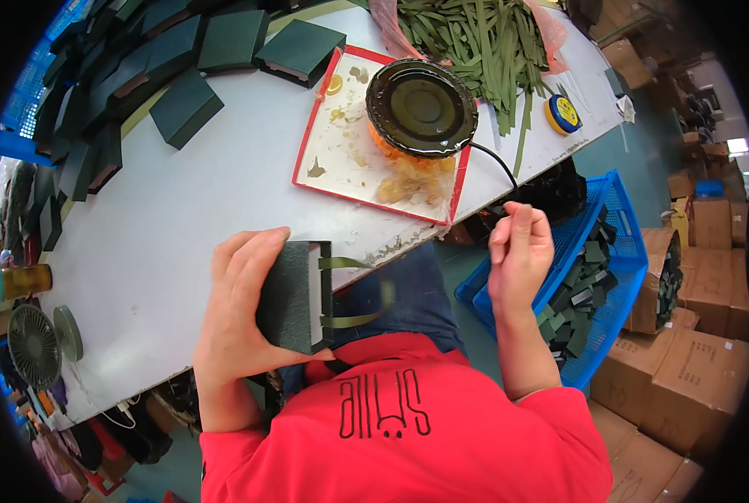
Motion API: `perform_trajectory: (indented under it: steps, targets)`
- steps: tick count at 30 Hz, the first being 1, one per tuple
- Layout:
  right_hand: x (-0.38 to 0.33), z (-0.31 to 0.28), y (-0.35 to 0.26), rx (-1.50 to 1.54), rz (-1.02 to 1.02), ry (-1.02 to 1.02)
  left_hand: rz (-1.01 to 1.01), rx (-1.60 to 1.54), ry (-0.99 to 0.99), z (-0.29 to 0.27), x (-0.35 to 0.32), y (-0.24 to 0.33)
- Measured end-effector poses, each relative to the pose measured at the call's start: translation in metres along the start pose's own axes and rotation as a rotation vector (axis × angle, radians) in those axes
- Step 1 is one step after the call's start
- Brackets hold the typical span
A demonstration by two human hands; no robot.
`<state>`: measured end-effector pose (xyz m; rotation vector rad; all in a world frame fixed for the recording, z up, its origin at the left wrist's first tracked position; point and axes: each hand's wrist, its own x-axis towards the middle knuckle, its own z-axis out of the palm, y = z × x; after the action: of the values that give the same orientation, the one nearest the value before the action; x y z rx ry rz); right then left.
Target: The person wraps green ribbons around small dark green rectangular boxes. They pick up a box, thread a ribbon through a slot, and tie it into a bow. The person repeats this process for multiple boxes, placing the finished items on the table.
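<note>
At about seven o'clock from the middle of the view, the left hand (244,306) grips a dark green box (295,295) at the table's near edge, fingers spread over its top and thumb pressed along its lower side. Two olive green ribbons (359,289) loop out of the box's right side over the person's blue-trousered lap. At four o'clock, the right hand (519,256) hovers off the table with its fingertips pinched together; whether anything sits between them is too small to tell. It is well apart from the box.

Just beyond the right hand, at three to four o'clock, a blue basket (622,251) on the floor holds small dark green pieces. At twelve o'clock from the box, a red-rimmed tray (328,126) smeared with yellowish glue lies on the grey table (173,218), and a round black pot (421,107) sits on it, a black cord running off the table edge. Farther up at one o'clock is a heap of green ribbon strips (471,42), with a yellow-and-blue roll of tape (563,113) beside it. At ten to eleven o'clock, finished green boxes (182,63) are stacked. Cardboard cartons (702,318) stand at the far right, and a small fan (39,344) sits at nine o'clock.
</note>
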<state>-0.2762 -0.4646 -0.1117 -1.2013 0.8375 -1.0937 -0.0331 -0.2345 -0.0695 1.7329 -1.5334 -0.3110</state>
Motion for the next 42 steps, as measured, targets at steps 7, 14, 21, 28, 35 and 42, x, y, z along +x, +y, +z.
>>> perform_trajectory:
  steps: [7, 14, 21, 28, 35, 42]
  targets:
    - [0.045, -0.049, 0.004, -0.287, -0.189, 0.231, -0.169, 0.138, 0.139, -0.02, -0.018, -0.011]
    - [0.062, -0.071, -0.011, -0.796, -0.431, 0.108, -0.525, 0.335, 0.417, -0.048, -0.043, -0.025]
    - [-0.012, 0.032, -0.013, -0.516, -0.655, -0.836, -0.129, -0.208, 0.189, -0.029, -0.045, -0.017]
    - [-0.045, 0.045, -0.003, -0.095, 0.297, -1.27, -0.139, -0.105, 0.192, -0.02, -0.026, -0.006]
    - [0.026, -0.025, -0.027, -0.384, 0.013, -0.115, -0.561, 0.465, 0.303, -0.03, -0.025, -0.023]
    - [0.088, -0.071, -0.029, -1.065, -0.489, 0.035, -0.77, 0.45, 0.251, -0.048, -0.044, -0.039]
